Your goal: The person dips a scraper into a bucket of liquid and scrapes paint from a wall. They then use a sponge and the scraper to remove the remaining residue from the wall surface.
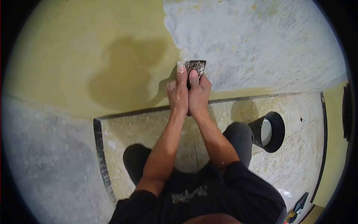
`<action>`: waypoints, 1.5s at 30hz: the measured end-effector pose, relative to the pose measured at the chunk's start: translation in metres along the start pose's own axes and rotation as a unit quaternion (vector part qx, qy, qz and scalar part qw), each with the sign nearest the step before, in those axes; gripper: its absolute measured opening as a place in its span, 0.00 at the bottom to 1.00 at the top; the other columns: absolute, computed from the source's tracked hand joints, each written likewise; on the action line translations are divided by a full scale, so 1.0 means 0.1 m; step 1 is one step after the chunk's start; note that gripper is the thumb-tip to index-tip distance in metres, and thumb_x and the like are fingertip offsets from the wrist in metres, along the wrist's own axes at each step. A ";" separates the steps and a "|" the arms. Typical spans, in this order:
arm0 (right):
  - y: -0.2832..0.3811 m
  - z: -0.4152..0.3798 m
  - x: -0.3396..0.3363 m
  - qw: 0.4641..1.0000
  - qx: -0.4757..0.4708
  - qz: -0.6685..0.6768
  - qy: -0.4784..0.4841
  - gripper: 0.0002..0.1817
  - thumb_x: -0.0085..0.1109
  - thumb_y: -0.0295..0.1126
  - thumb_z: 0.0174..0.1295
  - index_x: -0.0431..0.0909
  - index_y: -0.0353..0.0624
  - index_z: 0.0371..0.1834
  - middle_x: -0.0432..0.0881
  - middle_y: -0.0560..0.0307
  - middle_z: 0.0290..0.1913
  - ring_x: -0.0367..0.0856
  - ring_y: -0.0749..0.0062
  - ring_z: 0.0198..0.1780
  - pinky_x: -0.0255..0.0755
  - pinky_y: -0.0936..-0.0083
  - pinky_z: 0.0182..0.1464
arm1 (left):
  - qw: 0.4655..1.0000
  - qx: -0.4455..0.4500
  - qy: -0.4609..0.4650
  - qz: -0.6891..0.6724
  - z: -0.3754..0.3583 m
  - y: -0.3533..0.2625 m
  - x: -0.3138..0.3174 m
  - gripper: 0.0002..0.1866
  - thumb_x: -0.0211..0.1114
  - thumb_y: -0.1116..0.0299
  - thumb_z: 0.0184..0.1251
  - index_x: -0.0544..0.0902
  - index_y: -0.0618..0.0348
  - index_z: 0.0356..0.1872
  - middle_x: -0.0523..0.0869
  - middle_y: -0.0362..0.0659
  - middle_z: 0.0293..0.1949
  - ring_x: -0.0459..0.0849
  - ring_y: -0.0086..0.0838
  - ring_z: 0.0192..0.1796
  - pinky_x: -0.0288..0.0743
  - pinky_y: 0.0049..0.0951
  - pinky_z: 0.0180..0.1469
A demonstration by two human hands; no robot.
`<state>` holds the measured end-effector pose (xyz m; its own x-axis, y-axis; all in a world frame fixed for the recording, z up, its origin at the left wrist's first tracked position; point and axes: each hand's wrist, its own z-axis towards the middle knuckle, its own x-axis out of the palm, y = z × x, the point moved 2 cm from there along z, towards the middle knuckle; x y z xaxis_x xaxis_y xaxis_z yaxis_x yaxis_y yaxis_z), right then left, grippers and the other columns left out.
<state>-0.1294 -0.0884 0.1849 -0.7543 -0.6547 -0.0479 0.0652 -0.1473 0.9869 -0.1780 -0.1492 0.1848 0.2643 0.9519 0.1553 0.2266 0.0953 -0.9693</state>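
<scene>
Both my hands are together on a scraper, whose wide, dirty metal blade lies against the wall at the border between yellow paint and a scraped whitish area. My left hand is closed on its left side, with the thumb stretched up toward the blade. My right hand wraps its right side, thumb also pointing up the tool. The handle is mostly hidden between the palms. White and yellow flakes stick to my fingers and forearms.
A black bucket with whitish liquid stands on the flake-strewn tile floor, right of my knee. A dark skirting strip runs along the wall base. Tools lie at the lower right. A grey wall is at the left.
</scene>
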 end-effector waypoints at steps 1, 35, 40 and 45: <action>0.04 0.02 0.00 0.999 0.026 -0.012 0.023 0.22 0.47 0.44 0.71 0.76 0.31 0.37 0.80 0.49 0.29 0.71 0.71 0.32 0.69 0.68 0.37 | 1.000 0.003 -0.010 -0.002 -0.10 0.11 0.00 0.29 0.54 0.47 0.70 0.81 0.71 0.36 0.83 0.48 0.31 0.77 0.27 0.36 0.71 0.32 0.43; -0.33 -0.03 0.06 0.997 0.031 0.068 0.009 0.16 0.50 0.38 0.70 0.77 0.31 0.40 0.81 0.55 0.31 0.71 0.76 0.34 0.69 0.72 0.39 | 0.999 0.012 -0.046 0.003 0.08 0.51 -0.02 0.36 0.51 0.39 0.68 0.80 0.72 0.28 0.80 0.47 0.23 0.75 0.28 0.31 0.70 0.37 0.35; -0.44 -0.09 0.03 0.996 0.052 0.068 0.006 0.16 0.50 0.37 0.70 0.77 0.31 0.38 0.80 0.56 0.30 0.71 0.77 0.33 0.69 0.72 0.38 | 0.998 0.003 -0.055 0.020 -0.01 0.51 0.00 0.37 0.50 0.39 0.69 0.79 0.73 0.27 0.79 0.47 0.21 0.74 0.27 0.30 0.69 0.37 0.34; -0.38 -0.10 -0.02 0.998 0.063 0.024 -0.002 0.17 0.49 0.37 0.71 0.77 0.30 0.37 0.80 0.56 0.30 0.70 0.77 0.33 0.69 0.73 0.37 | 0.997 -0.017 -0.059 0.055 -0.03 0.49 0.02 0.36 0.50 0.40 0.70 0.79 0.73 0.28 0.79 0.47 0.21 0.74 0.29 0.30 0.69 0.38 0.34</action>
<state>-0.1237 -0.0889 0.1457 -0.7543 -0.6565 0.0002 0.0191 -0.0216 0.9996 -0.1632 -0.1431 0.1381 0.1772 0.9839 0.0223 0.2353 -0.0203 -0.9717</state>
